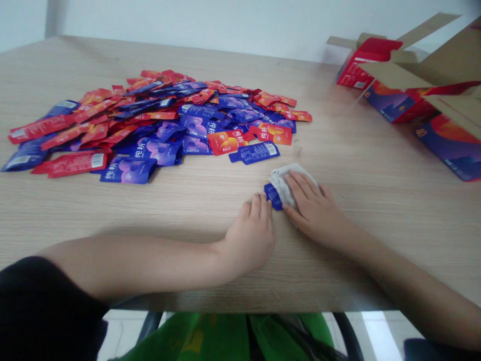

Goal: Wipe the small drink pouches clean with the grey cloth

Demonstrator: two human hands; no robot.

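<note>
A blue sachet (273, 197) lies on the table in front of me, mostly covered by a folded white cloth (281, 179). My right hand (310, 200) presses the cloth down on the sachet, its fingers stretched out over the fabric. With its fingers closed, my left hand (253, 228) pinches the sachet's left end. Just beyond the cloth, another blue sachet (260, 152) lies flat with its printed back up. It sits at the near edge of a large heap of red and blue sachets (195, 128).
Several open cardboard boxes stand at the right: a small red one (353, 70) at the back, a blue and red one (394, 103), and a nearer one (451, 145) with raised flaps. The wooden table (180, 210) meets a pale wall behind.
</note>
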